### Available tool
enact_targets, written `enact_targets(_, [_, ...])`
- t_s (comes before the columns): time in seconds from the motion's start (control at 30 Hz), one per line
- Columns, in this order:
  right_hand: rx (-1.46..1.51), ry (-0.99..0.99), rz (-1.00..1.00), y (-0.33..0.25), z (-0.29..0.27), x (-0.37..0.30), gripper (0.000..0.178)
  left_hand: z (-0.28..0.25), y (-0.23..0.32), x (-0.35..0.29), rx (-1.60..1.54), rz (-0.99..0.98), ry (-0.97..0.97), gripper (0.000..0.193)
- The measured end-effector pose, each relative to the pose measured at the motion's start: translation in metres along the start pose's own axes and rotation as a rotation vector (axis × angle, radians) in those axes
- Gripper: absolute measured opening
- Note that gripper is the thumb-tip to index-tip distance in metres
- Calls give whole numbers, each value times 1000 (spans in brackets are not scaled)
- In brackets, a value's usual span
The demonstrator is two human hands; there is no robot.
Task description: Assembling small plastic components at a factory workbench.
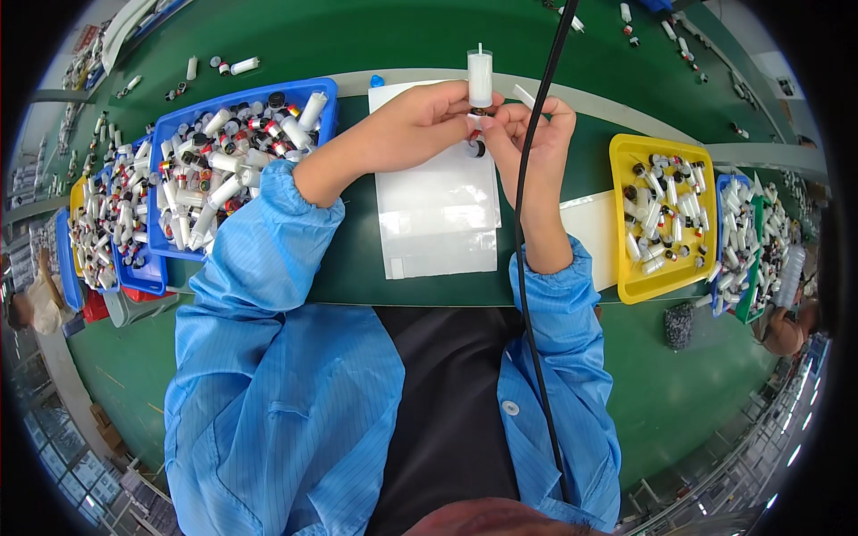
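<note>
My left hand (407, 129) is closed on a small white cylinder (480, 79) in a clear sleeve, with a thin tip on top and a dark base. The cylinder stands upright above the far end of a white sheet. My right hand (541, 143) is closed, thumb and fingers pinched close beside the dark base. Out of its fingers pokes a narrow white strip (525, 95). Just below the fingertips shows a small dark and clear round part (475, 148); what holds it is hidden. Clear plastic bags (438, 234) lie on the sheet below my hands.
A blue tray (332, 103) heaped with white cylinders is at left; more trays stand beyond it. To the right a yellow tray (618, 223) holds similar parts. A black cable (518, 232) hangs across the view by my right hand. Loose parts (241, 66) lie on the green surface beyond.
</note>
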State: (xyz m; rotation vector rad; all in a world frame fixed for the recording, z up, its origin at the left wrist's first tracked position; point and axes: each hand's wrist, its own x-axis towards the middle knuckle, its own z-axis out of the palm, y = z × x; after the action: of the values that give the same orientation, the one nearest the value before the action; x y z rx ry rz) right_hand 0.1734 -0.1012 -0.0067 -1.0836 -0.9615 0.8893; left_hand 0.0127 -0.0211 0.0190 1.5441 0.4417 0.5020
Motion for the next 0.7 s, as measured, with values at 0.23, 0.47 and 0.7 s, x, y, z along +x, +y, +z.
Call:
enact_targets(0.23, [-39, 12, -86, 24, -20, 7, 56, -2, 7, -2, -156, -55, -18, 38])
enact_targets(0.47, [332, -104, 52, 17, -7, 7, 62, -2, 40, -11, -175, -67, -3, 42])
enact_targets(0.7, [24, 189, -70, 19, -12, 9, 16, -120, 45, 33, 831, -142, 393, 40])
